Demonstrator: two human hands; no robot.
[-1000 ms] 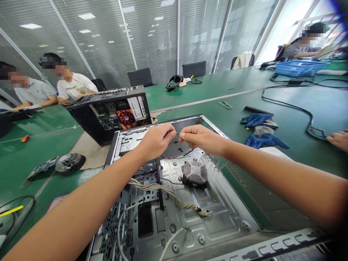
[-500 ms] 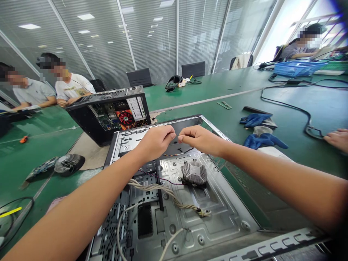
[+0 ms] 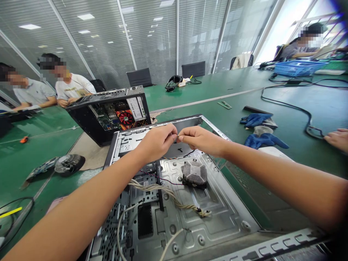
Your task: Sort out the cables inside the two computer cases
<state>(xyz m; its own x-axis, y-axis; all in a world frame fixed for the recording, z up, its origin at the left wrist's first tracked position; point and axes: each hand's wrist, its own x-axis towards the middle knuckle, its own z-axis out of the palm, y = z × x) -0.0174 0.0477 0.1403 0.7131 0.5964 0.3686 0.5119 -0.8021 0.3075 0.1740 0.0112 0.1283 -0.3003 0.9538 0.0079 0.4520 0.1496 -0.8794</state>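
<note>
Over the far end of an open computer case (image 3: 223, 214), my left hand (image 3: 160, 142) and my right hand (image 3: 199, 140) meet fingertip to fingertip. Both are pinched on something small and dark between them, perhaps a wire end, too small to make out. A thin dark wire (image 3: 187, 154) hangs below my right hand. Nearer in the case lies a heatsink with a fan (image 3: 194, 173), a thin purple wire running left from it. Twisted beige cables (image 3: 174, 198) stretch across the metal floor of the case to its left and below it.
Behind on the left stands a second open computer case (image 3: 108, 112) with a red fan. Blue-grey gloves (image 3: 265, 139) and a black cable (image 3: 296, 107) lie right. Another person's hand (image 3: 338, 139) rests at the right edge. People sit across the green table (image 3: 190, 99).
My left hand has shifted slightly right, its fingertips closer to those of my right hand. The thin wire below them hangs a little differently. The case and heatsink have stayed put.
</note>
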